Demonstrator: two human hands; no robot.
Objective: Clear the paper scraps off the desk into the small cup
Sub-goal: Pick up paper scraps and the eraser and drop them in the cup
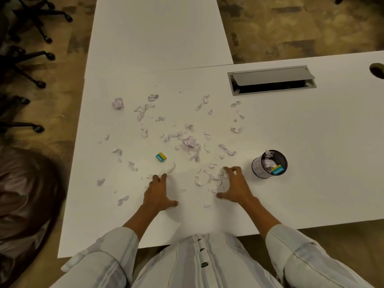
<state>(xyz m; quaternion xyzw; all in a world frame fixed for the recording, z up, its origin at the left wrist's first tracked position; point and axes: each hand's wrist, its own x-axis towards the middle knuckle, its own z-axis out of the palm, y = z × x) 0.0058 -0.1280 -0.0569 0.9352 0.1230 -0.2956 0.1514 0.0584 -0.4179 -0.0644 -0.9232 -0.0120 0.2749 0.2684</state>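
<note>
So: no legible writing anywhere. Two blue-and-yellow labelled items carry white lettering, too blurred to read — a small box lying on the desk, and a second packet sticking out of the small cup.

Cup is a dark mesh one, upright on the white desk, just beside the right hand and to its right, already part-filled with pale scraps.

Paper scraps — pale lilac-white, torn and crumpled — are scattered over the middle of the desk, from near the front edge back toward the cable hatch. One crumpled ball sits far left, another near the centre.

Left hand: flat on the desk, fingers spread and extended, holding nothing; fingertips just beside a few scraps.

Right hand: fingers spread and curled claw-like over a small heap of scraps, touching it, not closed around anything.

Surface: white L-shaped desk, grey cable hatch with its flap raised at the back right. Mottled brown carpet around it, black office chair bases on castors at the left. Pale striped shirt sleeves rolled at the forearms.
</note>
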